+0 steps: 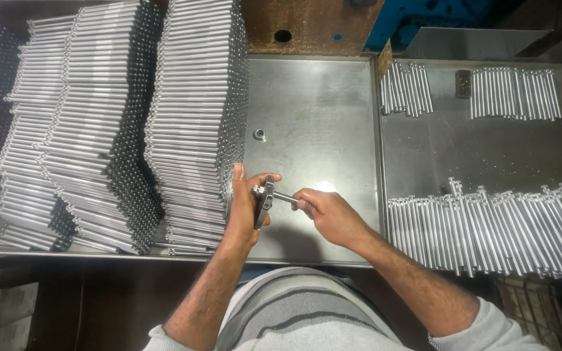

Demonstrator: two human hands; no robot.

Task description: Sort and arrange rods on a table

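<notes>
My left hand (pixel 245 208) grips a small flat metal gauge block (pixel 265 201), held upright over the steel tray (pixel 313 110). My right hand (pixel 330 214) pinches the end of a short shiny metal rod (pixel 282 195), whose other end sits in the block. Both hands hover just right of the tall stacks of silver rods (pixel 196 123). The rod's far tip is hidden by the block.
More rod stacks (pixel 66 130) fill the left of the bench. On the right tray lie a long row of rods (pixel 489 227) and two smaller groups (pixel 406 88) (pixel 514 93). A small round metal washer (pixel 259 134) lies on the middle tray.
</notes>
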